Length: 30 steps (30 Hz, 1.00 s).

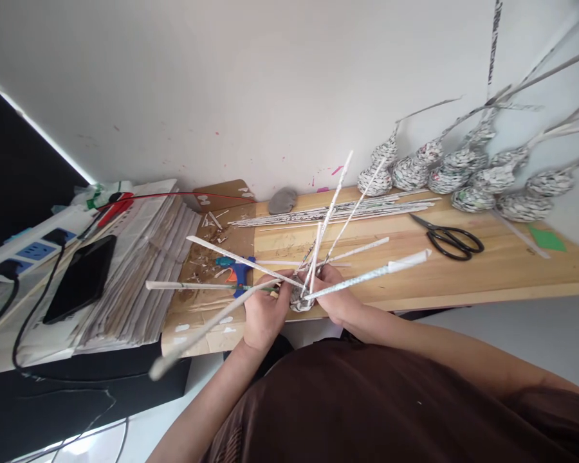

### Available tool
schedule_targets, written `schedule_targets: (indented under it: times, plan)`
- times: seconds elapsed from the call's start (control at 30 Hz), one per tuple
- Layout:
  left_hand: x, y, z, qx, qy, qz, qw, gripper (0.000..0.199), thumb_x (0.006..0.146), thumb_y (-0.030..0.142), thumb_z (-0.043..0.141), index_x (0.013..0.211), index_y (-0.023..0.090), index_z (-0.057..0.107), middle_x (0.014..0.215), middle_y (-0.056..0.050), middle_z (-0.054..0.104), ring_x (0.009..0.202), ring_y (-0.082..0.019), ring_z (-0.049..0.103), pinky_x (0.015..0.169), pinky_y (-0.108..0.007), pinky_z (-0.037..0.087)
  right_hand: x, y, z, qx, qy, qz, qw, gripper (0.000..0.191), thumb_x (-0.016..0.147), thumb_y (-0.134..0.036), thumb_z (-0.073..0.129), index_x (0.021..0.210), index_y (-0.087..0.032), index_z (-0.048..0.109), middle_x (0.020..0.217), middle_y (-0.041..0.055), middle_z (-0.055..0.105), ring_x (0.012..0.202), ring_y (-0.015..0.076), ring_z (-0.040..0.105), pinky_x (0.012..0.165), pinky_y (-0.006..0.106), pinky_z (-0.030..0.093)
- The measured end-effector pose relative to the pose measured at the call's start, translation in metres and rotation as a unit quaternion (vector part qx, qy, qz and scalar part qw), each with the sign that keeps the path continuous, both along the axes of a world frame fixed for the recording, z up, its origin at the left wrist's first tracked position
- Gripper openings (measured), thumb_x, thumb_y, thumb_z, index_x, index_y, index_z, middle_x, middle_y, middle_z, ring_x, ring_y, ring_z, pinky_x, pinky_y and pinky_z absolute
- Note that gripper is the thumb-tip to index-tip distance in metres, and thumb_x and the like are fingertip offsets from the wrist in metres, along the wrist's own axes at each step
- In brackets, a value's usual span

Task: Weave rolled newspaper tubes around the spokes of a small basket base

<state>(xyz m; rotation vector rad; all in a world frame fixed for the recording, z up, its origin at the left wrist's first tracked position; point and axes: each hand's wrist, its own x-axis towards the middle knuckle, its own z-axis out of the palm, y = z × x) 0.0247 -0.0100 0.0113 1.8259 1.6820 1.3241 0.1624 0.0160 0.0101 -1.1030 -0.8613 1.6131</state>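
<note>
Between my two hands, close to the table's front edge, is a small woven base of rolled newspaper (301, 302). Several long paper tubes (222, 254) spread out from it in all directions, some upright, others nearly flat. My left hand (266, 310) closes on its left side, thumb and fingers pinching the weave and tubes. On the opposite side my right hand (335, 292) grips the base, its fingers partly hidden behind tubes. A blue glue gun (242, 276) lies on the cardboard just beyond my left hand.
Loose paper tubes (367, 209) lie along the wall beside a grey stone (282, 201). Black-handled scissors (448, 238) rest at right, before several gourd-shaped woven paper pieces (410, 172). At left are stacked newspapers (139, 283), a phone (81, 278) and a power strip (33, 247).
</note>
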Motion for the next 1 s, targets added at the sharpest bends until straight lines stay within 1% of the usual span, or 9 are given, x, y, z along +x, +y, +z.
schedule_targets:
  times: [0.2, 0.3, 0.43, 0.53, 0.63, 0.73, 0.83, 0.9, 1.0]
  plan:
    - [-0.001, 0.0, 0.003, 0.048, 0.053, -0.024, 0.997, 0.021, 0.091, 0.02, 0.058, 0.1, 0.022, 0.076, 0.094, -0.006, 0.078, 0.088, -0.02, 0.073, 0.083, -0.031, 0.055, 0.0, -0.001, 0.004, 0.005, 0.035, 0.011, 0.999, 0.03, 0.065, -0.041, 0.08, 0.073, -0.019, 0.061, 0.059, -0.0023, 0.063, 0.053, 0.0133, 0.056, 0.05, 0.025, 0.045]
    - [0.0, 0.001, 0.004, 0.038, 0.051, -0.032, 0.997, 0.022, 0.091, 0.02, 0.058, 0.103, 0.023, 0.076, 0.097, -0.005, 0.078, 0.091, -0.021, 0.072, 0.086, -0.031, 0.054, -0.001, -0.002, 0.001, 0.019, 0.049, 0.018, 0.998, 0.03, 0.067, -0.043, 0.079, 0.073, -0.018, 0.064, 0.061, -0.0015, 0.064, 0.055, 0.0129, 0.057, 0.053, 0.025, 0.045]
    - [0.003, 0.003, 0.004, -0.046, -0.044, -0.032, 0.997, 0.02, 0.089, 0.027, 0.062, 0.102, 0.02, 0.076, 0.097, -0.007, 0.078, 0.089, -0.022, 0.072, 0.082, -0.031, 0.056, -0.002, -0.001, -0.004, 0.027, 0.023, -0.005, 0.999, 0.028, 0.067, -0.041, 0.079, 0.071, -0.017, 0.065, 0.061, -0.0015, 0.064, 0.054, 0.0122, 0.055, 0.053, 0.024, 0.044]
    - [-0.002, 0.004, 0.007, -0.107, -0.126, -0.037, 0.986, 0.029, 0.086, 0.034, 0.067, 0.108, 0.017, 0.073, 0.102, -0.009, 0.077, 0.09, -0.022, 0.072, 0.078, -0.03, 0.058, -0.001, 0.0, -0.006, 0.025, 0.015, -0.003, 1.0, 0.026, 0.067, -0.041, 0.077, 0.074, -0.018, 0.066, 0.064, 0.0, 0.067, 0.056, 0.0144, 0.059, 0.054, 0.025, 0.047]
    - [-0.015, 0.002, 0.011, -0.186, -0.207, -0.103, 0.955, 0.044, 0.084, 0.042, 0.069, 0.119, 0.015, 0.068, 0.107, -0.012, 0.075, 0.085, -0.022, 0.072, 0.068, -0.031, 0.06, 0.002, 0.001, -0.007, 0.008, -0.003, 0.006, 1.0, 0.029, 0.068, -0.044, 0.077, 0.072, -0.017, 0.066, 0.063, 0.0011, 0.068, 0.054, 0.0151, 0.059, 0.051, 0.026, 0.047]
    - [-0.03, 0.0, 0.014, -0.24, -0.232, -0.163, 0.928, 0.046, 0.08, 0.043, 0.071, 0.117, 0.015, 0.07, 0.111, -0.012, 0.075, 0.09, -0.025, 0.073, 0.069, -0.033, 0.062, 0.005, 0.0, -0.005, 0.019, -0.001, 0.03, 0.999, 0.031, 0.071, -0.048, 0.075, 0.073, -0.017, 0.067, 0.064, 0.0017, 0.068, 0.053, 0.0151, 0.059, 0.05, 0.026, 0.046]
    - [-0.036, 0.001, 0.014, -0.255, -0.241, -0.133, 0.927, 0.043, 0.076, 0.043, 0.075, 0.11, 0.017, 0.074, 0.108, -0.011, 0.076, 0.093, -0.026, 0.073, 0.067, -0.031, 0.063, 0.007, -0.001, -0.003, 0.03, 0.007, 0.068, 0.997, 0.033, 0.071, -0.048, 0.075, 0.076, -0.016, 0.069, 0.065, 0.0017, 0.068, 0.055, 0.0146, 0.058, 0.052, 0.026, 0.046]
    - [-0.036, 0.003, 0.014, -0.27, -0.256, -0.108, 0.922, 0.043, 0.071, 0.043, 0.079, 0.106, 0.016, 0.075, 0.1, -0.011, 0.078, 0.087, -0.025, 0.074, 0.063, -0.03, 0.062, 0.008, -0.003, -0.001, 0.039, -0.009, 0.077, 0.996, 0.031, 0.07, -0.046, 0.077, 0.074, -0.016, 0.068, 0.064, 0.0012, 0.067, 0.055, 0.0143, 0.058, 0.053, 0.026, 0.045]
    - [-0.035, 0.006, 0.015, -0.297, -0.269, -0.113, 0.909, 0.049, 0.068, 0.045, 0.082, 0.104, 0.013, 0.075, 0.093, -0.013, 0.078, 0.075, -0.023, 0.074, 0.059, -0.03, 0.062, 0.01, -0.004, -0.002, 0.066, -0.031, 0.078, 0.994, 0.025, 0.071, -0.04, 0.076, 0.074, -0.016, 0.068, 0.064, 0.0007, 0.067, 0.06, 0.0151, 0.06, 0.057, 0.026, 0.045]
